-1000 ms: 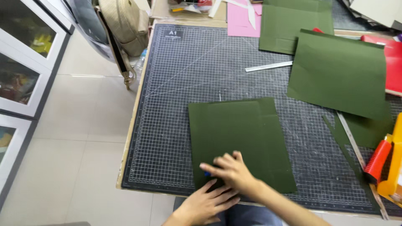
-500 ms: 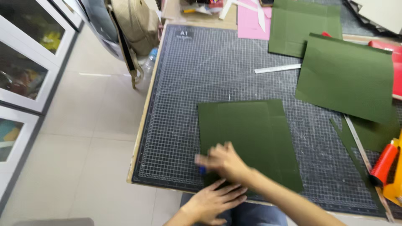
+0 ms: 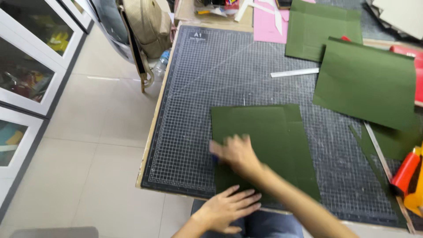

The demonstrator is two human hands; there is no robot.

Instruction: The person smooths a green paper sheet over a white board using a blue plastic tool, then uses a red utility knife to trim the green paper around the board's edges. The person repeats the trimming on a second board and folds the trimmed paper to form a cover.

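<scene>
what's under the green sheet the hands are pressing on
The green sheet lies flat on a dark gridded cutting mat. Anything between them is hidden. The right hand and left hand rest on top.

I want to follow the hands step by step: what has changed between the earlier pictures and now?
The right hand slid leftwards across the dark green rectangular paper sheet to its left edge, pressing it flat. The left hand opened and now lies flat on the sheet's lower edge. The sheet, the grey gridded cutting mat and other green sheets kept their places.
</scene>
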